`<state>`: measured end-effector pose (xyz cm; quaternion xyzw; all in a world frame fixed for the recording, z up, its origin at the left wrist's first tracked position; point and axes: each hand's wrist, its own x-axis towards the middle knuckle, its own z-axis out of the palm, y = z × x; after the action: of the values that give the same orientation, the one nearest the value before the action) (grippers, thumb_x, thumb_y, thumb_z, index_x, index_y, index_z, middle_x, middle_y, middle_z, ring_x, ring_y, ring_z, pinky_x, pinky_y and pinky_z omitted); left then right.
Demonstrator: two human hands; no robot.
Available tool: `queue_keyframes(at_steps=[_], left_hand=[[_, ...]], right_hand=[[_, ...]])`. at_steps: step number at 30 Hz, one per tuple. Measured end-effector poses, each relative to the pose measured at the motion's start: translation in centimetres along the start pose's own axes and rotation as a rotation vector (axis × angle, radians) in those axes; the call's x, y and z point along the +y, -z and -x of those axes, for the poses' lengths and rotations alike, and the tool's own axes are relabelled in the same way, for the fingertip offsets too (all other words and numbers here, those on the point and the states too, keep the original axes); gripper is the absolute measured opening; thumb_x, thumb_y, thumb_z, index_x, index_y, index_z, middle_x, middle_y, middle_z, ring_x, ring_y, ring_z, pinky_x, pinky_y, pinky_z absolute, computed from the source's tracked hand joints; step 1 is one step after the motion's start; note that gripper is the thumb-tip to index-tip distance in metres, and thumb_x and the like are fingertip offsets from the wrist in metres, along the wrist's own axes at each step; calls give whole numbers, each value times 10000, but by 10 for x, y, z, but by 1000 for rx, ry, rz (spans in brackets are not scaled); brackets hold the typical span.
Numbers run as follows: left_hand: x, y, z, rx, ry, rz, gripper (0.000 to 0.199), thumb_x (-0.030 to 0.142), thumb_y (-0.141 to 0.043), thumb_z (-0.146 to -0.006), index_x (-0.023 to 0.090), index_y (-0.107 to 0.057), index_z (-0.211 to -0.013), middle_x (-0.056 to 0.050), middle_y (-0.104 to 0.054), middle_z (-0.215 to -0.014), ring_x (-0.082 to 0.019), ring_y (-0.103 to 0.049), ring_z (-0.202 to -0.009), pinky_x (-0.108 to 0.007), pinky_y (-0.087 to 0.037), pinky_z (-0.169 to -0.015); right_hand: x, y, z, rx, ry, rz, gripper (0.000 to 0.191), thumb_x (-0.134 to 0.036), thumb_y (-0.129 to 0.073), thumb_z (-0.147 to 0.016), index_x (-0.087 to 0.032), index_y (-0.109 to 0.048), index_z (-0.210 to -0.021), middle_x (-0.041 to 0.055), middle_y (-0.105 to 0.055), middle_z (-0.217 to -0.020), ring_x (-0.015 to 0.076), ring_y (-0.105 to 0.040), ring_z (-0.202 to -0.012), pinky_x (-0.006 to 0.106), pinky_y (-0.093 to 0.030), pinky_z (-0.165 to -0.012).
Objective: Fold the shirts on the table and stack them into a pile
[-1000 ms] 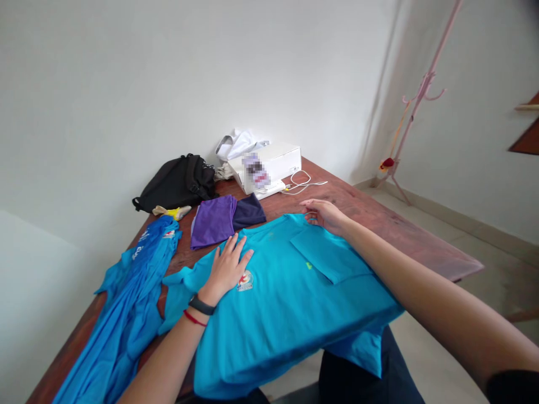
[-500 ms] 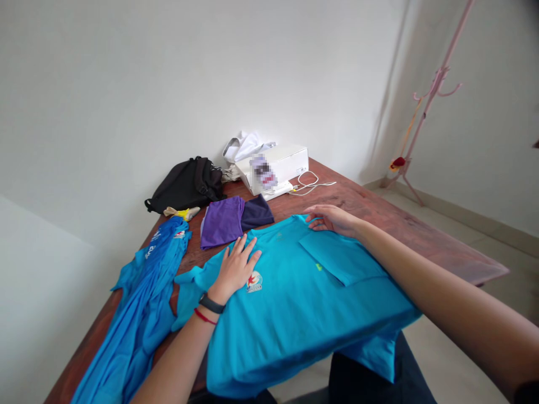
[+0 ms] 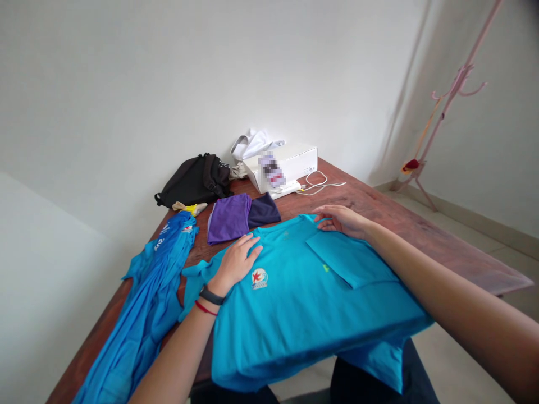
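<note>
A turquoise T-shirt is spread front up on the wooden table, its lower part hanging over the near edge. One side, with its sleeve, is folded inward over the chest. My left hand lies flat on the shoulder beside the neckline, next to a red and white logo. At the other shoulder, by the fold's upper corner, my right hand rests with its fingers bent a little and apart. Both hands touch the fabric, and neither visibly grips it.
A long blue garment lies bunched along the left. Behind are folded purple cloth, dark cloth, a yellow and beige item, a black backpack, a white box and a cable. A pink coat stand stands right.
The view has shifted slightly, so the scene sits farther right. My left hand has slid a little left on the shirt, its fingers closer together. My right hand stays at the shoulder.
</note>
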<state>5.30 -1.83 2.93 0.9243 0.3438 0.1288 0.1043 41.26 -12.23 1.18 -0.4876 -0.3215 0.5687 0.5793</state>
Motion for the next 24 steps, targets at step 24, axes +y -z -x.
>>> queue_keyframes(at_steps=[24], left_hand=[[-82, 97, 36, -73, 610, -188, 533, 534, -723, -817, 195, -635, -1219, -142, -723, -1202, -314, -686, -1087, -325, -505, -805]], right_hand=[[1, -2, 2, 18, -13, 12, 125, -193, -591, -984, -168, -712, -1005, 83, -770, -880, 162, -730, -695, 243, -625, -637]])
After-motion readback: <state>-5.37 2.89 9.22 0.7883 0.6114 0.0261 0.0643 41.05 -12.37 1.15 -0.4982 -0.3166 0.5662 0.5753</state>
